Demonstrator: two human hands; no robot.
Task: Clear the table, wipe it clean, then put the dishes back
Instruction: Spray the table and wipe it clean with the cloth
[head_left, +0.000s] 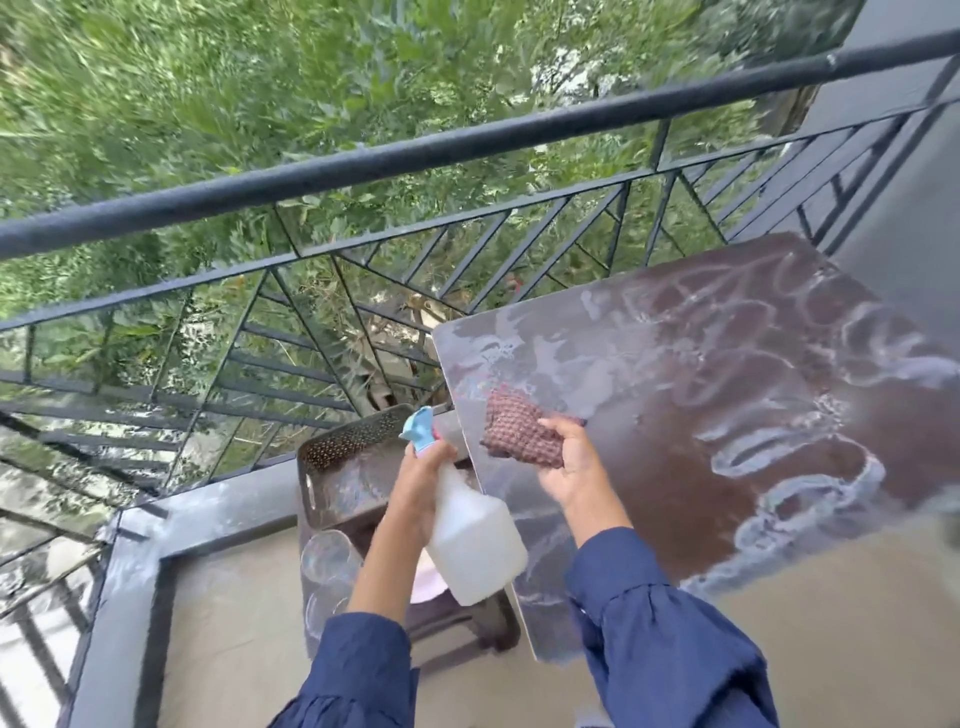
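The dark brown table (753, 415) fills the right side, its top wet with looping white streaks of foam. My right hand (569, 467) grips a folded maroon waffle cloth (519, 428) and presses it on the table near its left edge. My left hand (423, 470) holds a white spray bottle (475, 540) with a light blue nozzle by its neck, just left of the table edge. Below the bottle, a dark tray (343, 447) carries two clear glasses (330, 558) and a pinkish dish (428, 584), partly hidden by my left arm.
A black metal balcony railing (467, 145) runs across the view, with green foliage beyond it. The tray rests on a dark stool (467, 623) beside the table. A low grey ledge (223, 509) borders the beige floor (234, 649). A grey wall (909, 218) stands at right.
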